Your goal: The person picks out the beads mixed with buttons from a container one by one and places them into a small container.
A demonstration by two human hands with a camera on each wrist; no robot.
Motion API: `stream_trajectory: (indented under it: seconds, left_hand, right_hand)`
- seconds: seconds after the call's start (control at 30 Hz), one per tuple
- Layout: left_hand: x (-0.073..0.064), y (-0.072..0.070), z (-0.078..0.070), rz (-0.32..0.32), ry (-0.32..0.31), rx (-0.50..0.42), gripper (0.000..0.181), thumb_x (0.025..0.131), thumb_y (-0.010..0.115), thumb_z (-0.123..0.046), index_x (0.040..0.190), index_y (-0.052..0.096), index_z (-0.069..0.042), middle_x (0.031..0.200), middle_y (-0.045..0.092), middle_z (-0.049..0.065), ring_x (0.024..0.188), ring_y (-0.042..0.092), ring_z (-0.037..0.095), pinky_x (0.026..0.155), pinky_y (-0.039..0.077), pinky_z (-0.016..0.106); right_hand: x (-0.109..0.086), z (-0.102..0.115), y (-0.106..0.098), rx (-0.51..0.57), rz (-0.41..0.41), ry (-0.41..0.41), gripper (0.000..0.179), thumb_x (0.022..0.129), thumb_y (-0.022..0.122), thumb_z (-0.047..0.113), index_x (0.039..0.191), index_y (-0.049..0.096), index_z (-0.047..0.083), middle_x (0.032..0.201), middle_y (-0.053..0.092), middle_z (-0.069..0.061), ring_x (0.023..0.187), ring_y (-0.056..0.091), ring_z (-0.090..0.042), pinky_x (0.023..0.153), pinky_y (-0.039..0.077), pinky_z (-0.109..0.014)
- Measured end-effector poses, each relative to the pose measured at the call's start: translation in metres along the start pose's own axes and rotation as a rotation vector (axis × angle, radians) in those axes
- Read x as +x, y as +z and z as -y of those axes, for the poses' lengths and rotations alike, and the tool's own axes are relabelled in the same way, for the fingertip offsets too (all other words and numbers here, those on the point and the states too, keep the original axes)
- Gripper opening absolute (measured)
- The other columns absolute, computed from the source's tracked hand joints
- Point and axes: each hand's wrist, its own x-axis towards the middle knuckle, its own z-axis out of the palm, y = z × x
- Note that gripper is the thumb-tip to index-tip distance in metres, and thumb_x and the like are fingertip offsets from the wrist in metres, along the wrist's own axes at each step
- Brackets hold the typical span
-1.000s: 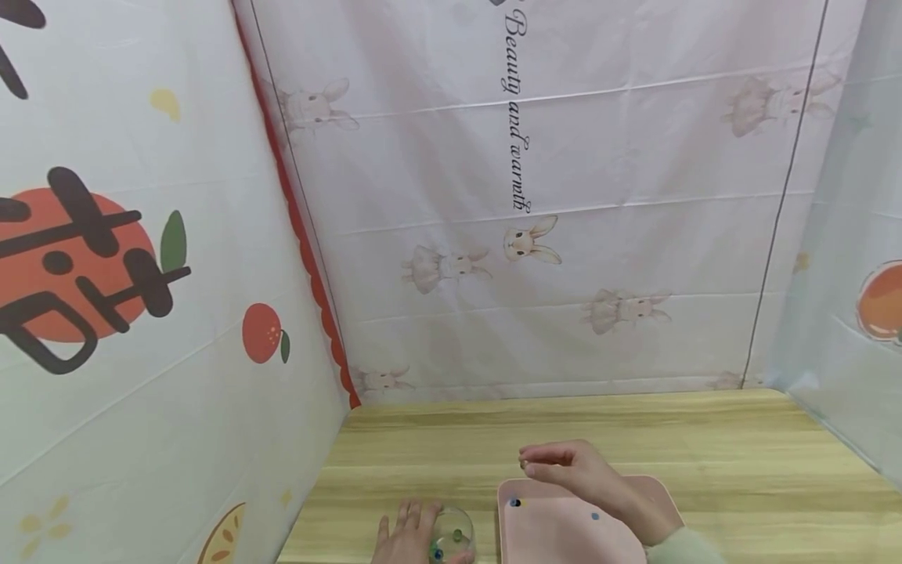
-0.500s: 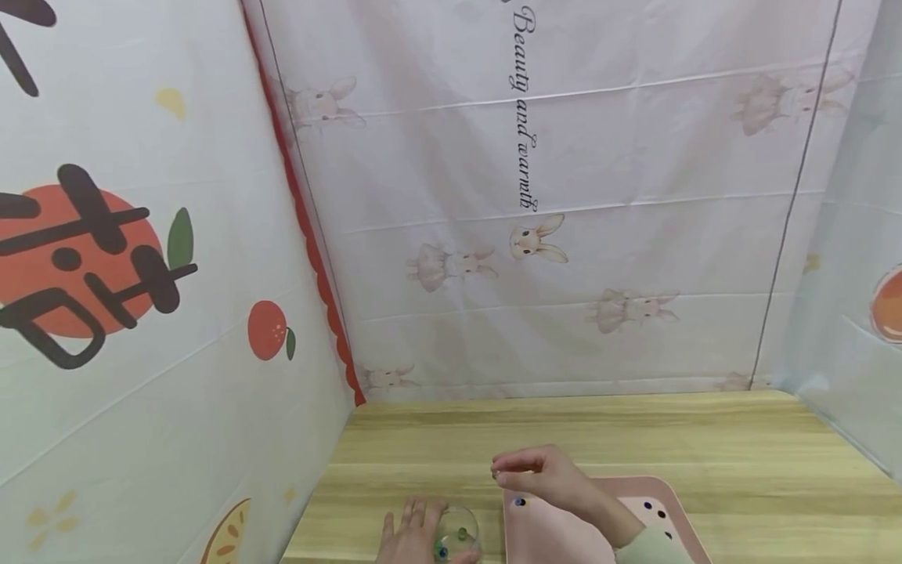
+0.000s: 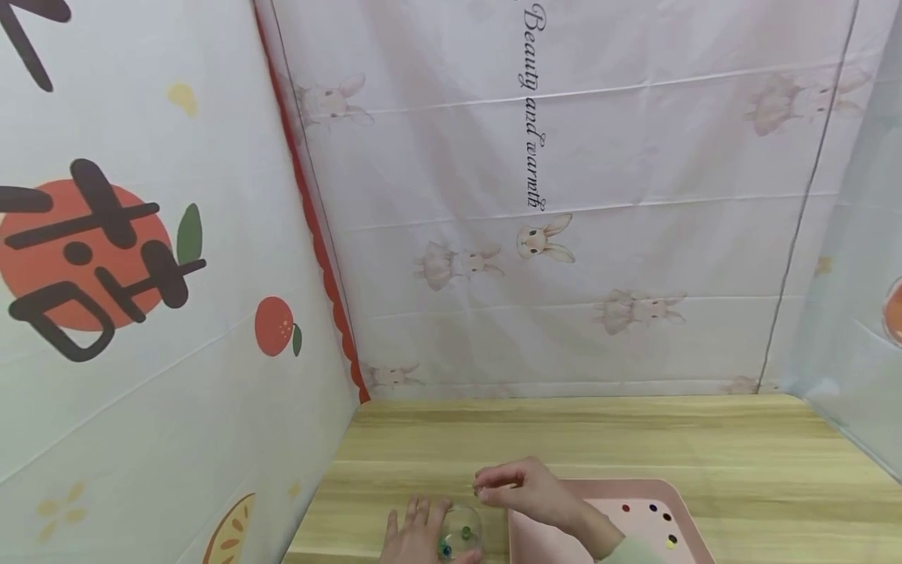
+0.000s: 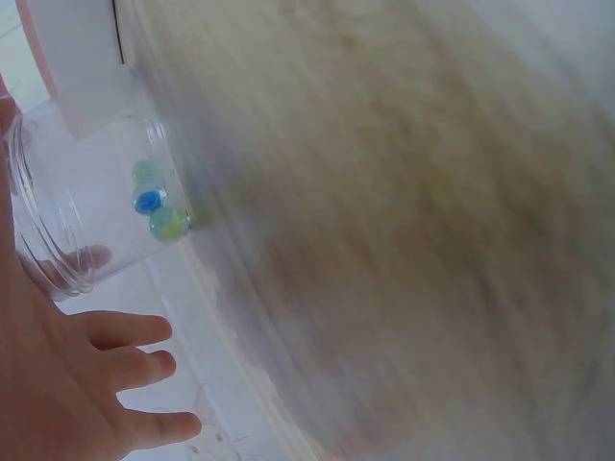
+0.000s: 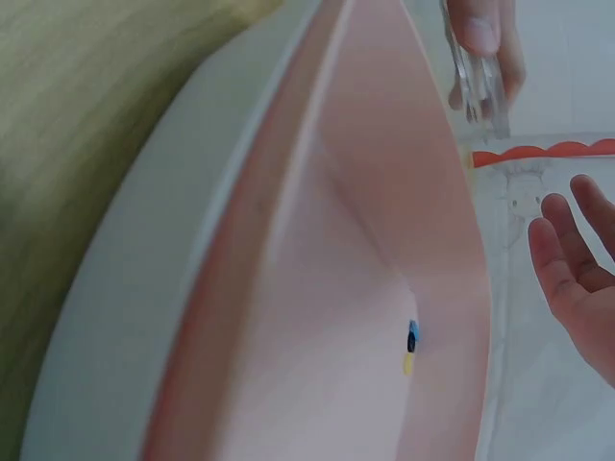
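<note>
On the table, left of the pink tray, my left hand [image 3: 412,536] grips a clear jar [image 4: 82,178] near its mouth, three fingers spread beside it. Several glass marbles [image 4: 168,223], green and blue, lie at the jar's bottom. My right hand [image 3: 539,497] reaches across the tray's left edge, up and to the right of the jar. Thumb and fingertips pinch a small marble [image 3: 477,491], mostly covered by the fingers. In the right wrist view the right fingers [image 5: 550,259] are bent and the marble is hidden.
The pink tray [image 3: 634,484] with raised walls stands on the wooden table [image 3: 423,439]. Small round pieces lie in it, among them a red one [image 3: 625,508] and a yellow one [image 3: 670,543]. Printed curtains [image 3: 451,329] enclose the table's back and sides.
My right hand has moved left from above the tray toward the jar, still pinching the marble. More pieces show in the tray's right part. The left hand stays on the jar.
</note>
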Motion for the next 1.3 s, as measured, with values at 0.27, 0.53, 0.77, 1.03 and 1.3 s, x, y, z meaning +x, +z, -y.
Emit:
stream_trajectory:
  seconds: [0.27,0.53,0.77,1.03,1.3]
  left_hand:
    - [-0.002,-0.001,-0.002,0.000,-0.007,-0.016,0.091,0.074,0.049,-0.089,0.134,0.053,-0.021,0.140,0.055,0.023,0.133,0.048,0.046,0.102,0.030,0.076]
    - [-0.002,-0.001,-0.002,0.028,-0.024,-0.042,0.090,0.075,0.048,-0.089,0.135,0.052,-0.022,0.142,0.053,0.024,0.136,0.044,0.046,0.102,0.027,0.077]
    - [-0.001,0.000,0.000,0.022,-0.006,-0.001,0.095,0.074,0.044,-0.091,0.137,0.051,-0.021,0.141,0.053,0.026,0.134,0.046,0.046,0.101,0.030,0.077]
    - [-0.005,-0.003,-0.003,0.016,-0.019,-0.026,0.094,0.074,0.046,-0.090,0.137,0.052,-0.021,0.143,0.054,0.020,0.136,0.045,0.044,0.101,0.029,0.077]
    - [-0.006,-0.005,-0.004,0.036,-0.034,-0.058,0.096,0.072,0.046,-0.091,0.137,0.053,-0.020,0.143,0.055,0.018,0.135,0.045,0.045,0.102,0.027,0.078]
  right_hand:
    - [0.005,-0.005,0.010,-0.034,0.036,-0.009,0.025,0.100,0.061,0.025,0.122,0.071,0.020,0.129,0.066,-0.003,0.115,0.063,-0.019,0.085,0.054,-0.024]
    - [0.006,-0.004,0.019,-0.031,0.038,-0.006,0.024,0.099,0.063,0.024,0.119,0.073,0.017,0.126,0.068,-0.005,0.111,0.065,-0.022,0.084,0.055,-0.025]
    - [0.009,-0.007,0.025,-0.088,-0.002,0.000,0.024,0.096,0.066,0.025,0.115,0.075,0.011,0.129,0.066,-0.013,0.112,0.065,-0.023,0.082,0.056,-0.025]
    - [0.009,-0.007,0.030,-0.114,0.008,0.010,0.024,0.096,0.066,0.025,0.114,0.075,0.012,0.132,0.065,-0.007,0.129,0.055,-0.034,0.085,0.054,-0.025]
    - [0.009,-0.012,0.030,-0.101,0.023,0.005,0.019,0.097,0.065,0.023,0.111,0.076,0.019,0.134,0.063,-0.013,0.136,0.044,-0.045,0.083,0.053,-0.023]
